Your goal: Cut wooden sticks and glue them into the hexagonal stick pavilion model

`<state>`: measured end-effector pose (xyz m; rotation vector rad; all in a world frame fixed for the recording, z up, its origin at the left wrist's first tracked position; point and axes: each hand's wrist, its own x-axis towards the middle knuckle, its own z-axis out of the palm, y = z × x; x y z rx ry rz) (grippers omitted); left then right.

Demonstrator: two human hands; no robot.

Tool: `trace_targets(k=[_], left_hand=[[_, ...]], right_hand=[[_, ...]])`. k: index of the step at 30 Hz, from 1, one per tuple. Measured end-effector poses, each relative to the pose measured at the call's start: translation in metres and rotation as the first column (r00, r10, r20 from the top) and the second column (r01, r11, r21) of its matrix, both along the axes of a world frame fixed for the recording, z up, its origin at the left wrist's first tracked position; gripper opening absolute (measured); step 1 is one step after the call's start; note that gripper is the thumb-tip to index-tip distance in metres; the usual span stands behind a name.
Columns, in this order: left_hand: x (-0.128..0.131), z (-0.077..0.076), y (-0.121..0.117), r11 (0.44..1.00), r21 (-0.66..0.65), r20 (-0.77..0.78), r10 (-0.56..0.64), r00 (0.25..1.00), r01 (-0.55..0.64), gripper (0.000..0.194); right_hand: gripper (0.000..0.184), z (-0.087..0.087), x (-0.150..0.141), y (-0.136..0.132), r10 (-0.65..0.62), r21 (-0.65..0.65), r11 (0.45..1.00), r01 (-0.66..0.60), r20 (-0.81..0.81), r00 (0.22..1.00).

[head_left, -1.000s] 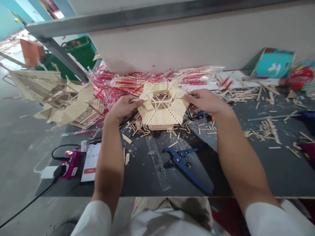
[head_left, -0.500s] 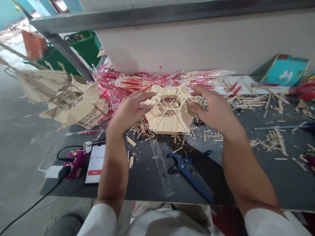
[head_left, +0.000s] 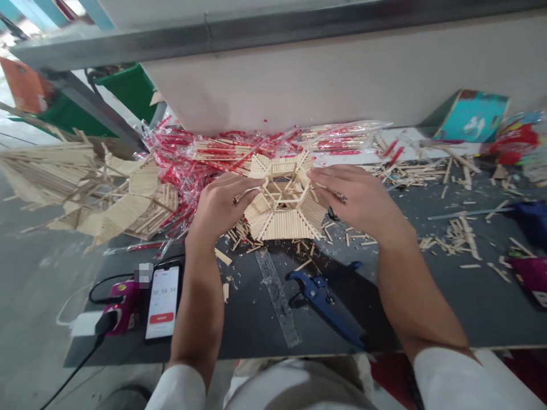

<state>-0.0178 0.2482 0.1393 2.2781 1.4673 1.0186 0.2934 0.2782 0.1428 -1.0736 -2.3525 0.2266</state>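
The model (head_left: 286,225) stands mid-surface (head_left: 491,313), between the left hand (head_left: 224,208) and right hand (head_left: 361,202). Both are curled fairly narrow, fingertips by its upper opening; I cannot tell whether they pinch it or only rest there. Uneven pressure from the two sides could twist the thin frame or spring a stick loose at a joint. Scraps (head_left: 239,234) lie around its base, so one caught beneath could make it rock; its underside is hidden. Sliding it nearer could snag it on the ruler (head_left: 277,296) or cutter (head_left: 320,296). A wide left elbow could bump the phone (head_left: 162,296), just beside that forearm.
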Motion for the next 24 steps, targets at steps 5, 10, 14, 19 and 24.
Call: trace_targets(k=[5, 10, 14, 19, 24], left_hand=[[-0.002, 0.001, -0.001, 1.000, -0.012, -0.001, 0.011, 1.000, -0.011, 0.028], [-0.002, 0.002, -0.005, 1.000, -0.014, -0.028, 0.010, 1.000, -0.010, 0.031], [-0.003, 0.003, -0.011, 0.999, -0.035, -0.068, 0.003, 0.998, -0.006, 0.033], [-0.004, 0.004, -0.020, 1.000, -0.028, -0.088, 0.005, 0.996, -0.007, 0.035], [-0.002, 0.008, -0.046, 0.999, -0.023, -0.082, -0.033, 0.996, 0.031, 0.029]], right_hand=[[0.037, 0.001, 0.009, 0.000, -0.082, -0.013, 0.997, 0.082, 0.004, 0.997], [0.042, -0.003, -0.001, -0.002, 0.065, 0.011, 0.998, -0.065, -0.018, 0.998], [0.035, -0.001, 0.007, -0.001, 0.020, 0.024, 1.000, -0.020, -0.009, 1.000], [0.026, 0.006, 0.018, -0.010, -0.059, 0.027, 0.998, 0.061, -0.050, 0.997], [0.011, -0.002, 0.025, -0.042, -0.080, -0.065, 0.995, 0.069, -0.177, 0.981]])
